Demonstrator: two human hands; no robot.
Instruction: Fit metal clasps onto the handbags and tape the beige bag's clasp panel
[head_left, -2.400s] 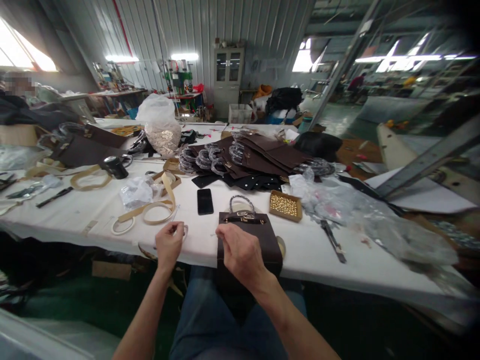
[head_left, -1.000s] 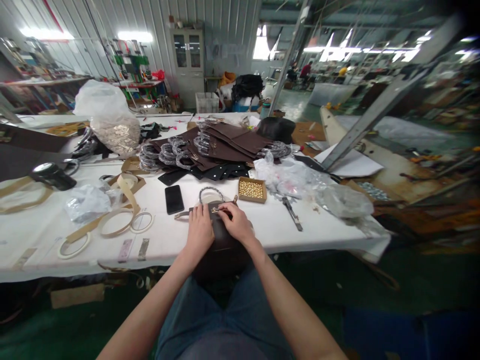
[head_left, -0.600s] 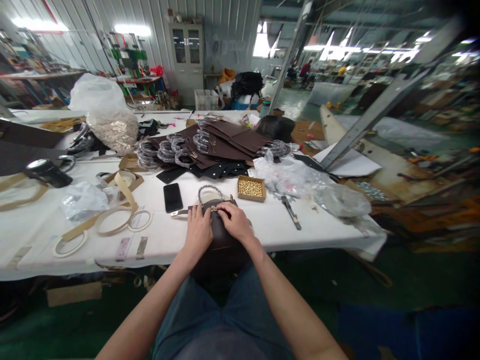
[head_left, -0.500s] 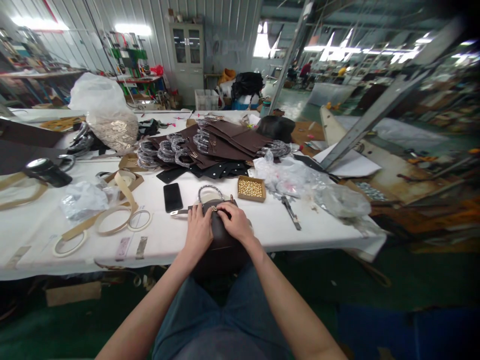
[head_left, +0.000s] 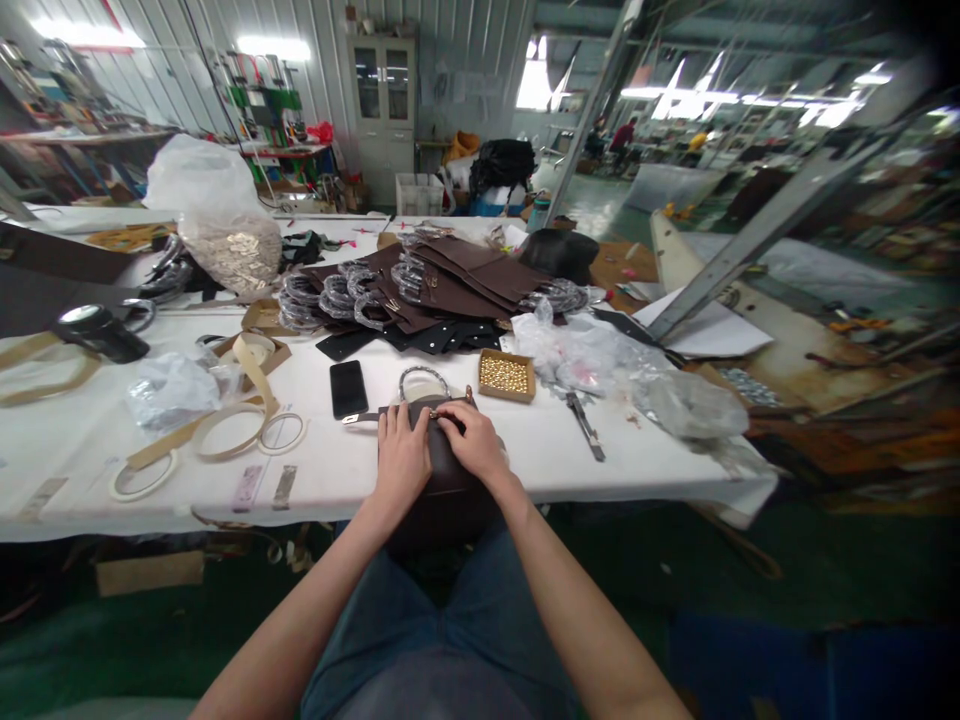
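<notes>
A dark brown handbag [head_left: 448,472] rests at the table's front edge, against the lap. Its wrapped handle [head_left: 424,374] stands up on the far side, and a strap with a metal end [head_left: 360,418] sticks out to the left. My left hand [head_left: 403,450] lies on the bag's top with its fingers stretched out. Beside it, my right hand [head_left: 471,440] is closed, thumb and fingers pinched at the small gold-coloured metal clasp [head_left: 433,414] near the top middle. The fingertips partly hide the clasp.
Left of the bag lie a black phone [head_left: 349,389] and tape rolls [head_left: 229,431]. To the right are a box of gold studs [head_left: 506,376], a metal tool [head_left: 585,426] and plastic bags [head_left: 574,345]. Brown bag pieces [head_left: 457,285] are piled behind.
The whole view has shifted slightly, so things appear a little further right. Both hands keep nearly the same place on the bag, with small finger movements at the clasp.
</notes>
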